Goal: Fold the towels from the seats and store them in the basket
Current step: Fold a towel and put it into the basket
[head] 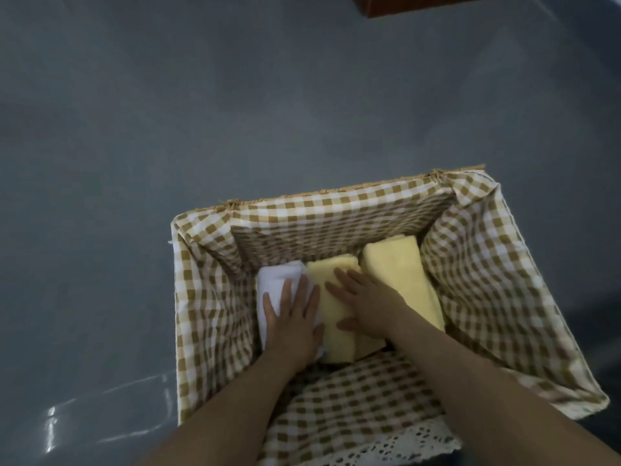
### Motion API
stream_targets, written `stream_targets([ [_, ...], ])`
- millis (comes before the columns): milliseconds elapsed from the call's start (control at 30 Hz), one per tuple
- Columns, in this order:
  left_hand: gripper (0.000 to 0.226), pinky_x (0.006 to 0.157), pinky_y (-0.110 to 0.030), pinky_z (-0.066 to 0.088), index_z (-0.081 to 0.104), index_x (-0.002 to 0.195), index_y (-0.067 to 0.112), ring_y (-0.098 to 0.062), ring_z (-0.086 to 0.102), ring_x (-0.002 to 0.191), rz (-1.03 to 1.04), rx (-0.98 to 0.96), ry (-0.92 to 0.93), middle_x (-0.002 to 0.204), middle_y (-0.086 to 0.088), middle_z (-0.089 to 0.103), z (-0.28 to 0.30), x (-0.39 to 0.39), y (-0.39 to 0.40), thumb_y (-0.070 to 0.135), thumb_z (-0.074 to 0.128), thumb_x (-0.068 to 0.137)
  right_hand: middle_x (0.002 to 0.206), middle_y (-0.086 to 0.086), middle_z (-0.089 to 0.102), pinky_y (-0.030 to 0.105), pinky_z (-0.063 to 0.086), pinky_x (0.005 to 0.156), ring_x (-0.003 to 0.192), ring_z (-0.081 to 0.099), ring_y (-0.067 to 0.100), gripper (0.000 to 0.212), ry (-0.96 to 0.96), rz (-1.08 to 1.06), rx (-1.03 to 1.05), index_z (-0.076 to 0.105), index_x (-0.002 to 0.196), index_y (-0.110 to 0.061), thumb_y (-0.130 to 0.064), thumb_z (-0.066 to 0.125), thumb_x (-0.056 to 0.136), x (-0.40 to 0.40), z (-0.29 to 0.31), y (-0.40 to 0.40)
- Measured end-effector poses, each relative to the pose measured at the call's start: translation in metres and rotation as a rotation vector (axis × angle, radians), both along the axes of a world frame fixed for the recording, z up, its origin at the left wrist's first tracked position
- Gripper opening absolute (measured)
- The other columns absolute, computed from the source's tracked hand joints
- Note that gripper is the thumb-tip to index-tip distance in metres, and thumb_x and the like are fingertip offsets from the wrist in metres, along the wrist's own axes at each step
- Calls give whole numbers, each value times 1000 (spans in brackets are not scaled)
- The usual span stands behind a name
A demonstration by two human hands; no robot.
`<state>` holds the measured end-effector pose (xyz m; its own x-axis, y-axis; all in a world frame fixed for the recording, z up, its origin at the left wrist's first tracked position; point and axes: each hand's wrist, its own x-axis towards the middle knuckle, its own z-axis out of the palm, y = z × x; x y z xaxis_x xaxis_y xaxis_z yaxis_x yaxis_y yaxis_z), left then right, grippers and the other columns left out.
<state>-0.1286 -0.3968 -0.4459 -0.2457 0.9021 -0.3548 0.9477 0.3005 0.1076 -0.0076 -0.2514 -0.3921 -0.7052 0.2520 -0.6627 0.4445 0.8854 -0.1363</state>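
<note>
A woven basket [336,191] with a brown-and-white checked lining stands on the floor below me. Three folded towels lie side by side on its bottom. The white towel [274,279] is on the left, a yellow towel [327,334] in the middle, and another yellow towel [400,267] on the right. My left hand [292,317] lies flat with straight fingers on the white towel. My right hand [361,302] lies flat on the middle yellow towel, thumb spread out. Both forearms reach down into the basket.
Grey glossy floor [168,129] surrounds the basket on the left and far sides. A reddish-brown piece of furniture [403,5] shows at the top edge. The lining's white lace trim [396,449] hangs over the near rim.
</note>
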Motion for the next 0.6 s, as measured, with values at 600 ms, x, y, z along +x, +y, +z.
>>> stream_targets([
  [600, 44, 114, -37, 16, 35, 142, 15, -27, 17, 142, 87, 77, -171, 156, -6, 20, 106, 5, 44, 29, 33, 100, 161, -1, 8, 38, 26, 109, 142, 23, 23, 64, 97, -90, 209, 6, 153, -32, -38, 42, 100, 26, 92, -1],
])
